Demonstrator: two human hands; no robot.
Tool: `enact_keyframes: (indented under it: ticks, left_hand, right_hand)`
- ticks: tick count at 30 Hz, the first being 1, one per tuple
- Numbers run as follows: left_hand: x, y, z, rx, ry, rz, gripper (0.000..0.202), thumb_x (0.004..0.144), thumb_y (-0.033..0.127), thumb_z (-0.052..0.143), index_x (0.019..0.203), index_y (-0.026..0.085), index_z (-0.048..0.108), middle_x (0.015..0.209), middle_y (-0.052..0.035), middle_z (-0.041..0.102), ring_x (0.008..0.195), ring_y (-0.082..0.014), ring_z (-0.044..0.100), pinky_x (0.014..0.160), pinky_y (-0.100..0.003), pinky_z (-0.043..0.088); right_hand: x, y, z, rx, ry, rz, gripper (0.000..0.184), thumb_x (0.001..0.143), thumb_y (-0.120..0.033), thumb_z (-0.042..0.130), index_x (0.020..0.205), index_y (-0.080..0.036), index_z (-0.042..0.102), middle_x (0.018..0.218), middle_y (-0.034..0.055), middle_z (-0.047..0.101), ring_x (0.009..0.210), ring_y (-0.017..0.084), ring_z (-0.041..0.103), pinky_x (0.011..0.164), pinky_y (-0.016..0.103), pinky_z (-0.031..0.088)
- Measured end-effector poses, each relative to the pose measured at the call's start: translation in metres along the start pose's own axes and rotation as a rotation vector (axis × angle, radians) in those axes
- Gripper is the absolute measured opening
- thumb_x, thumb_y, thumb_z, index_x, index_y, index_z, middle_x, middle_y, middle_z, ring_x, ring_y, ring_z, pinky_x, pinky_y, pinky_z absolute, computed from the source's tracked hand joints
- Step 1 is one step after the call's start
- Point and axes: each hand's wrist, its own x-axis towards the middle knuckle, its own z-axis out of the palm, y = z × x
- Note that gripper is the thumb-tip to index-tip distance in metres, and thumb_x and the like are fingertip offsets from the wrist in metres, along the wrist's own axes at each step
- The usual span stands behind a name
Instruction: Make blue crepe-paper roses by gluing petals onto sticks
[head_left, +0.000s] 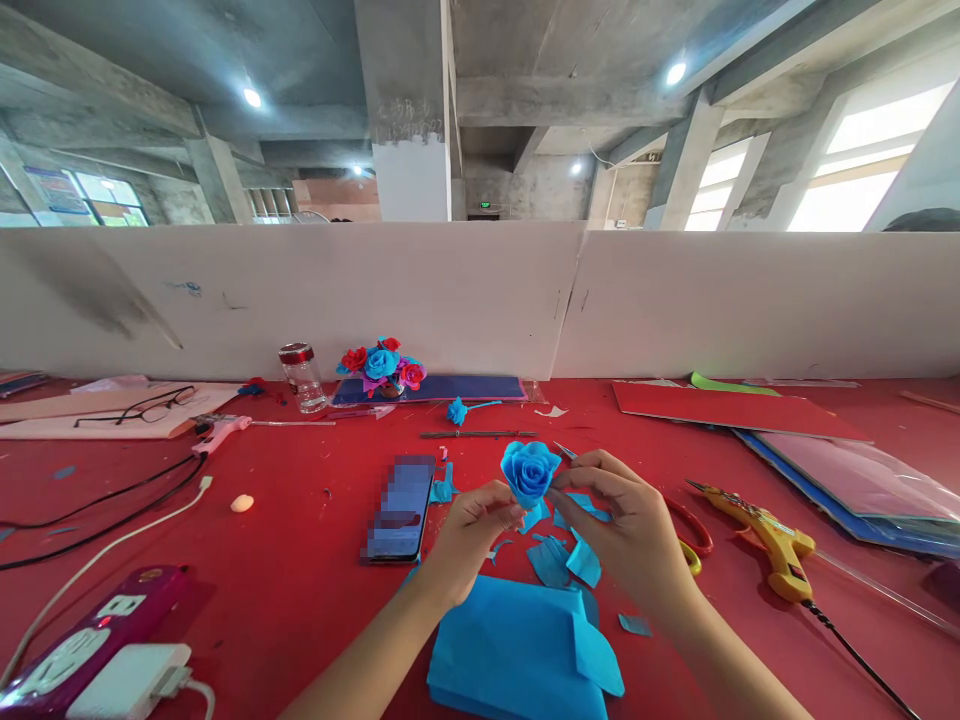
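A blue paper rose [530,470] is held up over the red table between my two hands. My left hand [480,530] pinches its base from the left. On the other side, the thumb and fingers of my right hand [619,510] close on the edge of its petals. Below lie a folded stack of blue crepe paper [517,640] and several cut blue pieces [551,560]. Scissors with red and yellow handles [690,535] are partly hidden behind my right hand.
A yellow glue gun [765,540] lies at the right, a phone [403,508] at the left. Further back stand a jar [302,378] and a paper flower bunch [382,365] before a white partition [360,290]. A purple power strip [97,630] and cables occupy the front left.
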Motion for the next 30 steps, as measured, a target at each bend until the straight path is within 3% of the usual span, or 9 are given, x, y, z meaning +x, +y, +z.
enact_keyframes:
  ticks: [4,9,14,18,21,26,30]
  left_hand:
    - [-0.002,0.006,0.001,0.133,0.014,0.116,0.017,0.076,0.032,0.059,0.068,0.018,0.065,0.073,-0.0016,0.055,0.073,-0.0148,0.049,0.07,-0.027,0.042]
    - [-0.005,0.009,0.002,0.186,0.009,0.19,0.019,0.077,0.029,0.059,0.064,0.018,0.067,0.075,-0.0031,0.056,0.071,-0.0152,0.052,0.065,-0.026,0.045]
    - [-0.003,0.004,-0.001,0.191,0.009,0.235,0.017,0.077,0.027,0.059,0.066,0.019,0.069,0.075,-0.0038,0.057,0.07,-0.0154,0.054,0.064,-0.026,0.046]
    - [-0.002,0.003,-0.002,0.176,0.024,0.252,0.017,0.076,0.028,0.06,0.066,0.018,0.069,0.073,-0.0039,0.058,0.068,-0.0151,0.054,0.061,-0.026,0.046]
    - [-0.002,0.003,-0.002,0.194,0.023,0.262,0.018,0.075,0.028,0.06,0.064,0.018,0.069,0.073,-0.0044,0.059,0.066,-0.0149,0.054,0.058,-0.025,0.046]
    - [0.0,0.0,-0.003,0.259,0.036,0.298,0.022,0.077,0.028,0.056,0.062,0.019,0.069,0.072,-0.0036,0.06,0.062,-0.013,0.053,0.056,-0.023,0.045]
    - [0.002,-0.003,-0.006,0.316,0.026,0.337,0.024,0.077,0.025,0.055,0.058,0.019,0.067,0.068,-0.0026,0.061,0.062,-0.0135,0.055,0.057,-0.023,0.046]
  right_hand:
    - [-0.005,-0.001,-0.004,-0.045,0.057,-0.032,0.012,0.076,-0.029,0.06,0.068,-0.019,0.063,0.071,0.0027,0.058,0.06,0.014,0.053,0.053,0.024,0.045]
    - [-0.011,0.003,-0.01,-0.038,0.058,-0.063,0.008,0.078,-0.024,0.059,0.072,-0.02,0.064,0.073,0.0026,0.059,0.063,0.014,0.056,0.055,0.023,0.046]
    - [-0.012,0.014,-0.018,0.078,-0.035,-0.031,0.01,0.082,-0.025,0.056,0.084,-0.022,0.065,0.08,0.0035,0.057,0.066,0.013,0.057,0.055,0.022,0.048]
    - [-0.014,0.016,-0.02,0.119,-0.175,-0.08,0.01,0.081,-0.024,0.055,0.085,-0.022,0.064,0.087,0.0059,0.06,0.079,0.017,0.058,0.067,0.027,0.049]
    - [-0.014,0.018,-0.014,0.126,-0.255,-0.069,0.011,0.082,-0.026,0.055,0.088,-0.021,0.062,0.09,0.0076,0.061,0.082,0.018,0.057,0.071,0.029,0.048]
    - [-0.014,0.033,0.007,0.149,-0.119,-0.029,0.01,0.081,-0.024,0.054,0.086,-0.019,0.061,0.086,0.0058,0.06,0.074,0.016,0.054,0.066,0.027,0.046]
    - [-0.021,0.046,0.023,0.194,-0.191,-0.075,0.012,0.078,-0.018,0.054,0.086,-0.019,0.063,0.091,0.0062,0.058,0.077,0.016,0.055,0.066,0.026,0.046]
